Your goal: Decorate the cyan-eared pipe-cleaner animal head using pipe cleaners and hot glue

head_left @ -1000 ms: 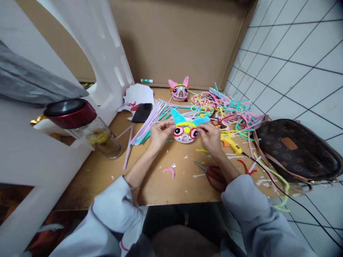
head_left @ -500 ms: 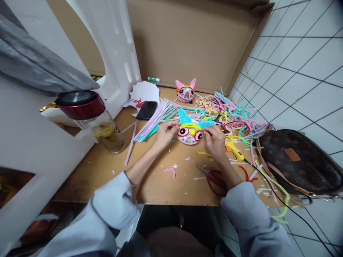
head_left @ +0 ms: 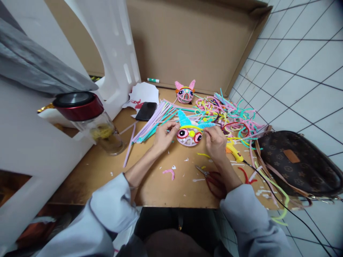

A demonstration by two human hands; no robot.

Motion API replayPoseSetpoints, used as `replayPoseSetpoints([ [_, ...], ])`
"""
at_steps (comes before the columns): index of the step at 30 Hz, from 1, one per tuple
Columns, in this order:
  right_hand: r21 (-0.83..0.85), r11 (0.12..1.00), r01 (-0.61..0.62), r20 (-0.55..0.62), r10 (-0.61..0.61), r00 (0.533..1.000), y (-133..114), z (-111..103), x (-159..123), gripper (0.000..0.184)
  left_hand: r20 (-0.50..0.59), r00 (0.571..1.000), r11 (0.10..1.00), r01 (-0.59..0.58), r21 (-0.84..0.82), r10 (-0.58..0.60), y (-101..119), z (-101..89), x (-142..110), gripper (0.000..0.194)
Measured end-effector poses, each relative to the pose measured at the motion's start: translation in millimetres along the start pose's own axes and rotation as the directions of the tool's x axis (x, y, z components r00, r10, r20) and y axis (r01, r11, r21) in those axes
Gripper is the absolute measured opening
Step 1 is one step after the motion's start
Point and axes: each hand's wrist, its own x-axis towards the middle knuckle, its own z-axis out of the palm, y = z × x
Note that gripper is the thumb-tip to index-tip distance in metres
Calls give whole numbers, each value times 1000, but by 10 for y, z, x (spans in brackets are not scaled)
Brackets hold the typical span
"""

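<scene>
A round pipe-cleaner face (head_left: 189,135) with red-rimmed eyes, a yellow band and blue ears lies on the brown table (head_left: 150,178). My left hand (head_left: 164,135) pinches its left side, fingers closed near the upright blue ear. On its right side my right hand (head_left: 215,140) is closed on the other blue ear. A finished pink-eared face (head_left: 184,93) stands at the back of the table.
A heap of coloured pipe cleaners (head_left: 227,114) lies back right, with straight ones (head_left: 155,121) to the left. Red scissors (head_left: 211,176), a yellow glue gun (head_left: 234,151) with its cord, a brown bag (head_left: 297,162), a black phone (head_left: 146,111) and a red-lidded jar (head_left: 91,121) stand around.
The view has shifted slightly. Both hands stay on the face; the right hand has pressed the right blue ear closer in.
</scene>
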Motion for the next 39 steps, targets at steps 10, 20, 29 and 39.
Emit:
replayPoseSetpoints([
  [10, -32, 999, 12, 21, -12, 1000, -39, -23, 2, 25, 16, 996, 987, -93, 129, 92, 1, -14, -23, 26],
  [20, -26, 999, 32, 7, -32, 999, -83, -23, -3, 22, 75, 946, 906, -325, 271, 316, -65, -36, -26, 28],
  [29, 80, 996, -38, 80, 32, 996, -41, -22, -12, 21, 92, 900, 835, -430, 344, 425, -214, -35, -5, 26],
  [39, 337, 866, -370, 149, 339, 929, -66, 38, 14, 15, 89, 897, 820, -433, 373, 434, -230, -22, 13, 24],
])
